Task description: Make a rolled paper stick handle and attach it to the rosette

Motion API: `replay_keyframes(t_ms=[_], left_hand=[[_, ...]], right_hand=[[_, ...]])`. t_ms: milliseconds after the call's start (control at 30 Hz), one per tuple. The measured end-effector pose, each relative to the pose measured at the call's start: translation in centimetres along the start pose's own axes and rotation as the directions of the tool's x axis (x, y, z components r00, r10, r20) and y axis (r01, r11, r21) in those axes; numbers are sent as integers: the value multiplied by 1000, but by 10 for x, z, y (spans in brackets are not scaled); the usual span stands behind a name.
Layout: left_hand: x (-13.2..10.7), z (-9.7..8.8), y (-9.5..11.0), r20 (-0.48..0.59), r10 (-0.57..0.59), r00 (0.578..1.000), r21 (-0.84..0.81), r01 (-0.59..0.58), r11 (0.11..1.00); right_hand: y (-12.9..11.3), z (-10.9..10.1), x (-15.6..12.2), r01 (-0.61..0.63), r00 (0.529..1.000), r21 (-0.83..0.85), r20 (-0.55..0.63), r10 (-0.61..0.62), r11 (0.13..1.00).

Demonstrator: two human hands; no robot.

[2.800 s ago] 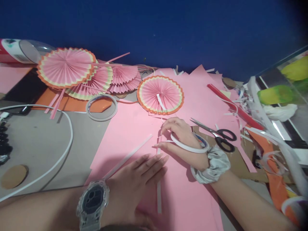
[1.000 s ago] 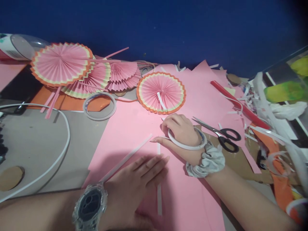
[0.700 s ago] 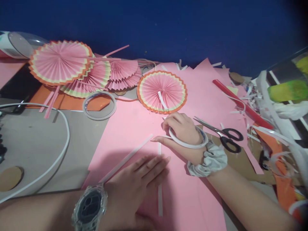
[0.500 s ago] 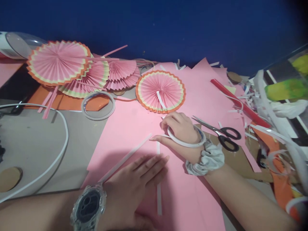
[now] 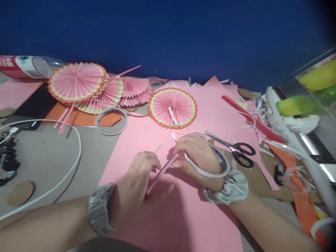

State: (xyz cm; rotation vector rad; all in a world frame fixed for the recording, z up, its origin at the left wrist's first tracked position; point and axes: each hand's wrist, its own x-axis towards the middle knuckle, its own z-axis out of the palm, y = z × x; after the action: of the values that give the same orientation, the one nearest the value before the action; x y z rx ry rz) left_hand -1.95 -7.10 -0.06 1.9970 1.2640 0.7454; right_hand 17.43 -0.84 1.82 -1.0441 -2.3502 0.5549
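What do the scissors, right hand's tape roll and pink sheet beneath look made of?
Scissors: shiny grey blades, likely steel; smooth black handles, probably plastic. Tape roll: smooth white tape, backing unclear; bluish core, perhaps card. Pink sheet: flat, matte, probably paper or card.

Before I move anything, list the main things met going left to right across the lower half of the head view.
Round brown cardboard disc → grey-strapped wristwatch → left hand → narrow pink-and-white strip → right hand → metal scissors with black handles → long orange paper piece.
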Motion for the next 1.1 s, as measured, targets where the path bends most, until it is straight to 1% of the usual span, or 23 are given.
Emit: replay_keyframes(t_ms=[67,100,200,267,367,467,533,600,700,800,900,1000,1100], left_hand=[[4,0,1,23,-31,999,-8,31,999],[5,-1,1,39,-28,999,-23,29,999],[11,-2,0,102,21,995,-158,-4,987],[14,-2,-2,148,21,989,-233,14,972],[17,-2,-2,205,-16,979,-256,69,964],[17,-2,-2,248,-26,968,-246,89,965],[16,-3,-2,265,-20,964,-251,89,964],[16,-4,-1,277,-8,961,-271,87,959],[15,-7,2,297,-11,955,-289,101,952],[15,-11,7,340,-76,937,-288,181,940],[16,-14,12,408,-139,902,-270,265,926],[17,-17,15,474,-174,863,-271,331,904],[17,-20,18,496,-176,850,-372,391,842]], right_hand=[[-8,2,0,28,999,68,-19,-27,997],[-11,3,0,36,999,99,-16,-35,994],[-14,8,0,40,998,215,31,-48,976],[-11,10,-1,33,997,310,54,-53,950],[-5,9,-4,-24,998,397,63,-1,917],[-1,9,-6,-136,990,404,79,114,904],[1,8,-6,-192,981,417,102,164,888],[1,8,-5,-217,975,445,135,174,869],[1,6,-3,-230,968,489,203,146,841],[-1,2,-1,-241,962,543,242,125,804],[-4,-1,0,-251,956,594,277,98,764],[-7,-3,1,-276,948,633,304,96,723],[-8,-1,0,-299,934,665,349,69,684]])
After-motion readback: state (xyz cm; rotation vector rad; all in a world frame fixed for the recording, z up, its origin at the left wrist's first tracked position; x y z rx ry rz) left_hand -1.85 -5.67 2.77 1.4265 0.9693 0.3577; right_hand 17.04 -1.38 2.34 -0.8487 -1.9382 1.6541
